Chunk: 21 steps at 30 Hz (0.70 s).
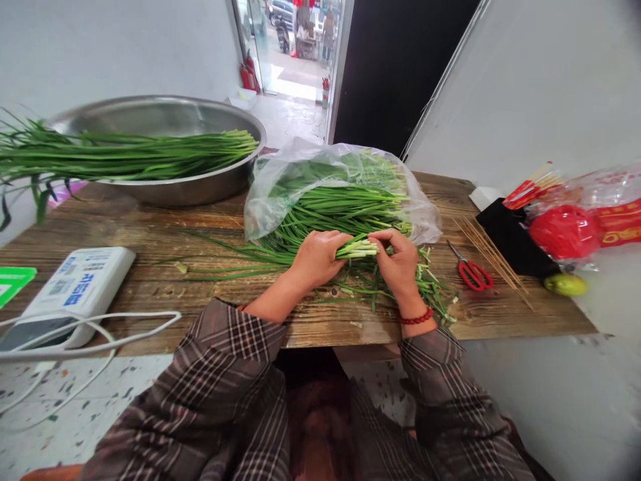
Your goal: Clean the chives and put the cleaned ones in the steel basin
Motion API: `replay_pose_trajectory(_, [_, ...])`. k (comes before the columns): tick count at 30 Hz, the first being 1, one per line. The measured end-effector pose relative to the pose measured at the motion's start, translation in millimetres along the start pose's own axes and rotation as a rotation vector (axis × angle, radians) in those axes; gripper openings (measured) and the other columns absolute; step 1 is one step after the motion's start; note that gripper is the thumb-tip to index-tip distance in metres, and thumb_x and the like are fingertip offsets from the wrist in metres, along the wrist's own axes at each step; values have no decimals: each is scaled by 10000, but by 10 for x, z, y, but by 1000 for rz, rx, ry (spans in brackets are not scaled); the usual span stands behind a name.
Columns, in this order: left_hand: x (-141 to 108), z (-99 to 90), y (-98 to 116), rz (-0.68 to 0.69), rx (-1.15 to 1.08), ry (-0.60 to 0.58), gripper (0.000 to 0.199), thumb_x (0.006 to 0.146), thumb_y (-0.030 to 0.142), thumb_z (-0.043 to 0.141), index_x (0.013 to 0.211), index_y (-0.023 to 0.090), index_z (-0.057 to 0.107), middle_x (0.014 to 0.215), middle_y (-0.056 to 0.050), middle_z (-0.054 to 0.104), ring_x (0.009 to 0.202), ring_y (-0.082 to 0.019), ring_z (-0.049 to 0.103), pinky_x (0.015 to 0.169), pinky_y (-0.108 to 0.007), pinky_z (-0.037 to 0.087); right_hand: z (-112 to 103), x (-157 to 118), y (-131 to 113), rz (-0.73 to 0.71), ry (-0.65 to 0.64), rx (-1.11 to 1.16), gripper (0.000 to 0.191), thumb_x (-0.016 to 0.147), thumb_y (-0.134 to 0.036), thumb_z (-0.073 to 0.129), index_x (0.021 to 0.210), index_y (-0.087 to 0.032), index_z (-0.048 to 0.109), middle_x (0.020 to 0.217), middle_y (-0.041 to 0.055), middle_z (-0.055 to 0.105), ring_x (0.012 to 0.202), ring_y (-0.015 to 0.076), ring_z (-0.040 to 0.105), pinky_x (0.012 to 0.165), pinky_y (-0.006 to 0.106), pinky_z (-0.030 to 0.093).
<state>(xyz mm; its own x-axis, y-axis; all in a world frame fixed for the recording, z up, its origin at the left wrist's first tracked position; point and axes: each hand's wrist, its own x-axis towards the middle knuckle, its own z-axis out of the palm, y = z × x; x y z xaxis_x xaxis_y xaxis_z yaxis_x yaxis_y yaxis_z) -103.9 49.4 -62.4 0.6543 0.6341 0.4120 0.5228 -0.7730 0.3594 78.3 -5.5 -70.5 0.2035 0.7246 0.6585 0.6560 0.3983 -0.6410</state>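
Observation:
My left hand (320,257) is wrapped round a small bunch of garlic chives (358,249), whose pale stem ends stick out to the right and long green leaves trail left over the table. At those pale ends my right hand (398,260) pinches with thumb and forefinger; what lies between the fingertips is too small to make out. Just beyond both hands, a clear plastic bag (420,207) lies open with a thick pile of chives (345,207) inside. Loose trimmings (433,287) are scattered beside and beneath my right hand.
A steel basin (200,190) holding more chives stands back left. Red-handled scissors (475,275) and thin wooden sticks (493,260) lie to the right, near a black box (515,237) and red packaging (565,230). A white device (75,287) with cables occupies the left of the wooden table (150,234).

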Motion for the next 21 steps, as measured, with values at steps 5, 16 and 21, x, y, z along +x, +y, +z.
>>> replay_pose_trajectory(5, [8,-31,10,-1,-8,-25,197,847,316,636,990,190,686,896,-63,715,869,-229,670,732,-311,436,2,-8,-15,-47,8,-13,134,864,-325,631,822,-216,696,774,23,707,724,169,623,685,322,477])
replay_pose_trajectory(16, [84,-64,-125,-279,-589,524,155,831,324,645,831,169,657,757,-31,699,692,-151,650,675,-279,529,-89,53,107,211,140,143,399,971,-444,427,747,-200,649,702,12,670,685,142,627,692,296,486])
replay_pose_trajectory(21, [95,-146,-222,-360,-661,663,211,848,380,642,906,178,652,694,-4,670,634,-130,647,654,-264,557,-33,21,74,-48,-179,-113,252,950,-362,500,909,-223,706,919,58,725,907,202,651,844,367,494])
